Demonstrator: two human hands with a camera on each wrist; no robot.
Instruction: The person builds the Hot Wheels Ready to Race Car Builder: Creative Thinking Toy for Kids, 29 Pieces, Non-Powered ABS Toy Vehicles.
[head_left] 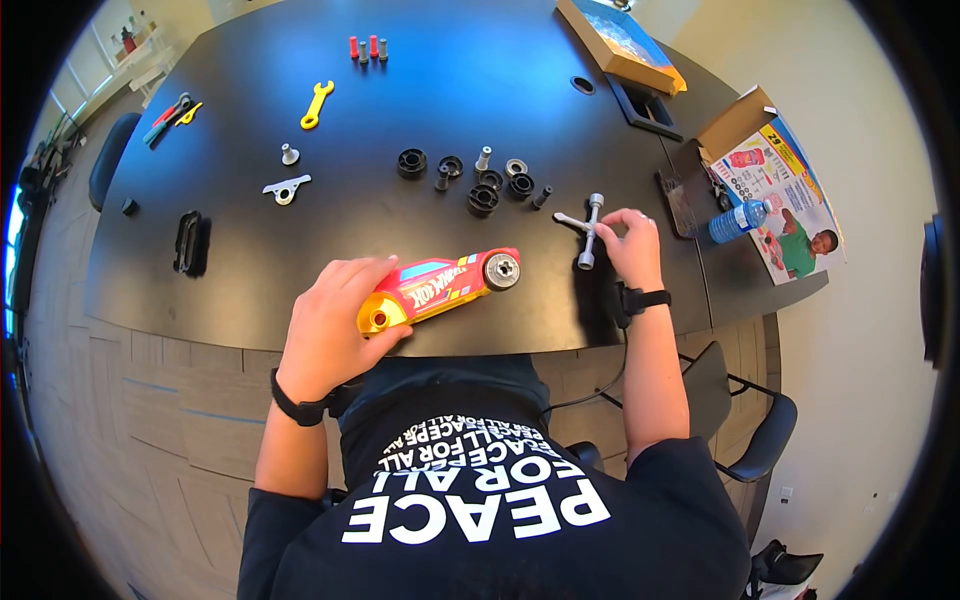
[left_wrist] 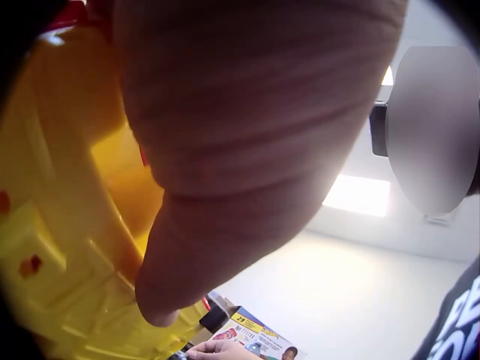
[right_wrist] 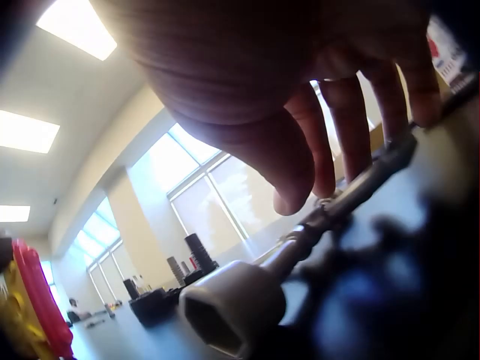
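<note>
Left hand (head_left: 335, 310) grips toy car (head_left: 432, 284) near front edge of bench (head_left: 240, 300), fingers and thumb around one end. Right hand (head_left: 632, 245) at cross wrench (head_left: 592, 235): fingers spread, contact cannot be told. Caution: slackened left grip could drop car; one-sided push could tip wrench.

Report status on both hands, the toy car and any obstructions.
Left hand gripping toy car, one wheel fitted on the visible side. Right hand at grey cross wrench, grip unclear. Black wheel parts lie beyond, not between car and wrench.
</note>
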